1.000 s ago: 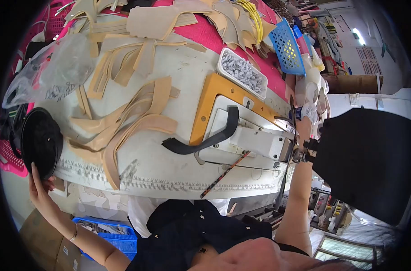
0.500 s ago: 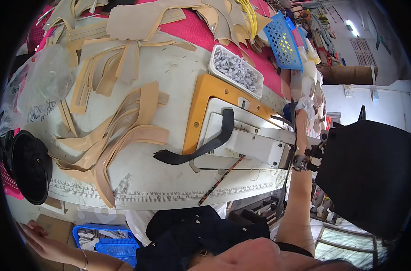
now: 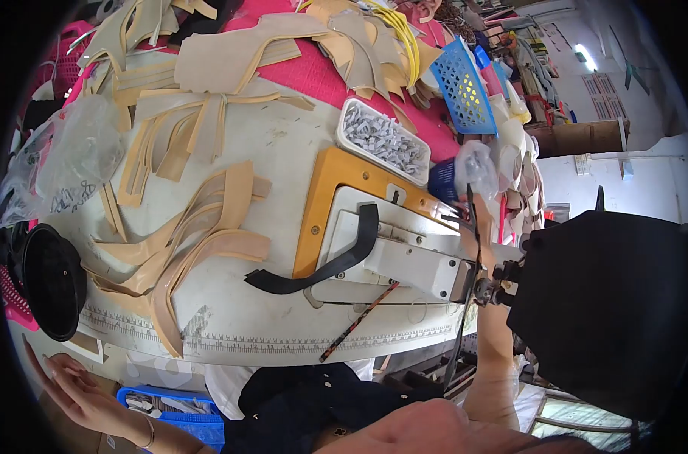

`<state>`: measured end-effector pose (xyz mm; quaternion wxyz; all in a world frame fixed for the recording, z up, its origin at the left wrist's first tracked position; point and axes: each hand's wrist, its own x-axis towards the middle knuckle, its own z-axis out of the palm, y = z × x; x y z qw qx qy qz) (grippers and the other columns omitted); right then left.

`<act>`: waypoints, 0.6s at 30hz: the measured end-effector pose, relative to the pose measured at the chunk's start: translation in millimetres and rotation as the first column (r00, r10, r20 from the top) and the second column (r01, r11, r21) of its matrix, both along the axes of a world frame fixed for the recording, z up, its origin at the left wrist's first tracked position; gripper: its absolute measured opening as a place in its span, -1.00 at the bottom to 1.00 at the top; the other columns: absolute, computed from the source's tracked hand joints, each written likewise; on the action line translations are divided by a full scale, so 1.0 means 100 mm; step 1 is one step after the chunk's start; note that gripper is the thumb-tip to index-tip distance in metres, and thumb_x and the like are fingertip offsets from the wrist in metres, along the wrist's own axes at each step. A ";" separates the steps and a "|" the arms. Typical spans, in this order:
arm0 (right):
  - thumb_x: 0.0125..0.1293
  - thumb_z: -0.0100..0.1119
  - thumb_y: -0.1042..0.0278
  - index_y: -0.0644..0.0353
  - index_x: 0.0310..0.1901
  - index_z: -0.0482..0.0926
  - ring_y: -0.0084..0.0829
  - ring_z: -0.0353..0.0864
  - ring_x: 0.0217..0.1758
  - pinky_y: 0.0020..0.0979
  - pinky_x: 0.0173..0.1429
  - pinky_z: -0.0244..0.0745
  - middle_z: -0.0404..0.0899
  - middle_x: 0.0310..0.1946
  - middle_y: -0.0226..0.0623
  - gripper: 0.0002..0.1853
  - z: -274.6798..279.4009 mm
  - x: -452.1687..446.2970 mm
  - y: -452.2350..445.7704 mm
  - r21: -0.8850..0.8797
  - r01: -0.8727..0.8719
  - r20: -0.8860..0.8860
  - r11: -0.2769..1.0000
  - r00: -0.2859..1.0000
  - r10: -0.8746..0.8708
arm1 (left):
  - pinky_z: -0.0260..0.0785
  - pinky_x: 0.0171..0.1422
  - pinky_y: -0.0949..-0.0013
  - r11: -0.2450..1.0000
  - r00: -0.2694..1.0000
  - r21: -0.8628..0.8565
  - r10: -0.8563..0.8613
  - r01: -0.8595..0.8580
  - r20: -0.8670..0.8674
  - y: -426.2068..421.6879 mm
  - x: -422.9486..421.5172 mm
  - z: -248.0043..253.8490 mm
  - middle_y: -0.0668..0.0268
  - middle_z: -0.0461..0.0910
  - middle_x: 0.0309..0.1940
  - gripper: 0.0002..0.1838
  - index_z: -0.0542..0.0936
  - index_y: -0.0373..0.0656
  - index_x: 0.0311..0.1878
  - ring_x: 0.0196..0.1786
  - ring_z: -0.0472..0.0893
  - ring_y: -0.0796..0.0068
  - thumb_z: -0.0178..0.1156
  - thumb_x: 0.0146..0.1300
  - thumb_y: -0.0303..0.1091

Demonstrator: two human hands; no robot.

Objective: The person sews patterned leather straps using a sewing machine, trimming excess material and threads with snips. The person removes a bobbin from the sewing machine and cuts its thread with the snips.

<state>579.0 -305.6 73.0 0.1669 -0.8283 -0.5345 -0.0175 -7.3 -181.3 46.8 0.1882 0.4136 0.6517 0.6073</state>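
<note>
My left hand (image 3: 77, 390) is off the table's lower left corner, fingers spread, holding nothing. Past the sewing machine arm (image 3: 416, 265), my right hand (image 3: 471, 219) grips a dark blue basket (image 3: 443, 180) with a clear plastic bag (image 3: 477, 168) against it; machine parts partly hide the fingers. The basket is beside a white tray of small grey pieces (image 3: 384, 140). A curved black strip (image 3: 321, 274) lies across the machine's white bed, inside a yellow frame (image 3: 313, 227). A thin patterned stick (image 3: 359, 321) rests near the table's ruler edge.
Beige cut pieces (image 3: 181, 242) lie in stacks on the white table (image 3: 283, 170). A black bowl (image 3: 54, 281) stands at the left edge, below a clear bag (image 3: 86, 147). A light blue basket (image 3: 465, 87) is at the back; a black panel (image 3: 601, 310) fills the right.
My left hand has left the black bowl and dropped below the table edge, fingers spreading. My right hand and the dark blue basket have moved left, closer to the white tray.
</note>
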 end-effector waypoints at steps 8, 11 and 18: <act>-0.07 0.08 0.84 0.20 -0.12 0.45 -0.31 0.64 -0.17 -0.47 -0.18 0.49 0.49 -0.12 -0.25 -0.56 0.20 0.09 0.02 -0.030 -0.169 0.154 0.985 0.973 0.172 | -0.13 -0.46 0.66 0.999 0.997 -0.019 -0.036 0.037 0.070 0.01 -0.01 -0.11 0.46 0.24 -0.52 -0.56 0.25 -0.37 0.33 -0.50 0.11 0.79 -0.11 0.44 -0.40; 0.02 0.33 0.51 0.21 0.08 0.43 -0.26 0.60 -0.07 -0.37 -0.03 0.49 0.51 -0.06 -0.16 -0.48 0.36 0.05 0.30 0.234 -0.126 0.378 0.964 0.926 0.029 | -0.15 -0.47 0.67 0.999 0.996 0.015 -0.040 0.039 0.074 0.01 0.05 -0.07 0.46 0.25 -0.51 -0.56 0.26 -0.36 0.33 -0.49 0.11 0.79 -0.12 0.45 -0.39; -0.01 0.43 0.21 0.34 0.07 0.45 -0.37 0.61 -0.20 -0.36 -0.06 0.47 0.61 -0.19 -0.16 -0.38 0.05 0.82 0.46 -0.081 0.037 -0.118 0.996 0.992 -0.047 | -0.13 -0.45 0.68 0.998 0.994 -0.016 -0.066 0.068 0.083 -0.06 0.00 -0.02 0.46 0.25 -0.49 -0.56 0.26 -0.32 0.34 -0.48 0.11 0.80 -0.11 0.45 -0.38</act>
